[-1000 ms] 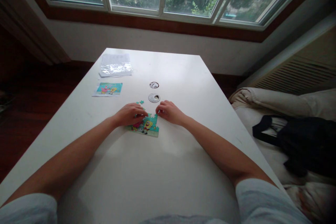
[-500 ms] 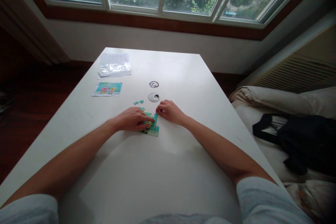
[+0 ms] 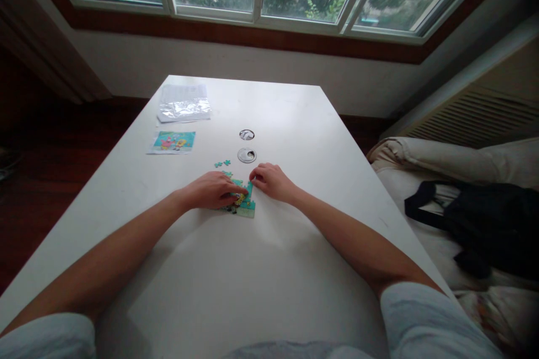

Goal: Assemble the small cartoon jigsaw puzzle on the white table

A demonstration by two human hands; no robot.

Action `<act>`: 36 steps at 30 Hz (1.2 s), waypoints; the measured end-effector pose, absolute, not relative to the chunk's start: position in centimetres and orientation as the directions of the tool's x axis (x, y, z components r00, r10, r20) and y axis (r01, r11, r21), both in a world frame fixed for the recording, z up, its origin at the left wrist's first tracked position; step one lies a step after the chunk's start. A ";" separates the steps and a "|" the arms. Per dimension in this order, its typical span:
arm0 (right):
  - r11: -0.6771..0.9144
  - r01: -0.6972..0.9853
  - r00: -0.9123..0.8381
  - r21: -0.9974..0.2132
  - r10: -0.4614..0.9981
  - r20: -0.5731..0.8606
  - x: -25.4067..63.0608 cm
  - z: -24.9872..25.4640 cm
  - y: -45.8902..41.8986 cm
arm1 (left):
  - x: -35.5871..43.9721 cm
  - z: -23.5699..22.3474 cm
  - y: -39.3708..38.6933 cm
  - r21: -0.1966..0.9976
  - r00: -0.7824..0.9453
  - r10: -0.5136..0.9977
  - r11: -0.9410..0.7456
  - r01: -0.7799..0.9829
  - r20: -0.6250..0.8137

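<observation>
A partly joined jigsaw puzzle [image 3: 246, 211], teal with a yellow cartoon figure, lies flat on the white table [image 3: 236, 280]. My left hand [image 3: 210, 189] rests over its left part and hides some of it. The index finger is stretched out, its tip on the puzzle's surface. At the upper right edge, my right hand [image 3: 273, 179] has thumb and fingers pinched on a teal puzzle piece [image 3: 250, 184], mostly covered by the fingertips. Several loose puzzle pieces [image 3: 227, 162] lie just beyond my left hand.
Two round, grey-and-white discs [image 3: 246, 155] lie beyond my hands. Farther left are a cartoon picture sheet [image 3: 173, 141] and a clear plastic bag with papers [image 3: 185, 104]. A beige sofa [image 3: 421, 162] with a black bag [image 3: 484, 224] stands right of the table.
The left hand's fingers have shifted slightly, baring more of the yellow figure. The right hand stays at the puzzle's upper right edge.
</observation>
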State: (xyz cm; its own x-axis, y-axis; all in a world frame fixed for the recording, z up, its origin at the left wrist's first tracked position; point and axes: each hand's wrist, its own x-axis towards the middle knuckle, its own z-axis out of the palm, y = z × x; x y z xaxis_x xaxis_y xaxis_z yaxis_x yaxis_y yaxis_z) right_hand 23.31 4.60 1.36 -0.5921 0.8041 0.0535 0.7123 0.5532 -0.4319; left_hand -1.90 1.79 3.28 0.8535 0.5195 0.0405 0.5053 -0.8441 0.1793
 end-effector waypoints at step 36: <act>0.451 0.523 -0.547 -0.723 0.828 0.120 22.9 0.6 4.6 | -2.2 3.0 2.1 0.255 0.831 0.556 -0.800 0.543 -0.024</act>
State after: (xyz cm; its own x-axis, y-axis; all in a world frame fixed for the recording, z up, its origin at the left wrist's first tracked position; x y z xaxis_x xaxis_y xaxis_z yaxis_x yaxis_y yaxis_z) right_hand 22.90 4.60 0.63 -0.5475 0.8281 0.1204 0.5230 0.4509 -0.7233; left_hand -2.17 2.06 3.01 0.8309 0.5559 -0.0239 0.5428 -0.8004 0.2546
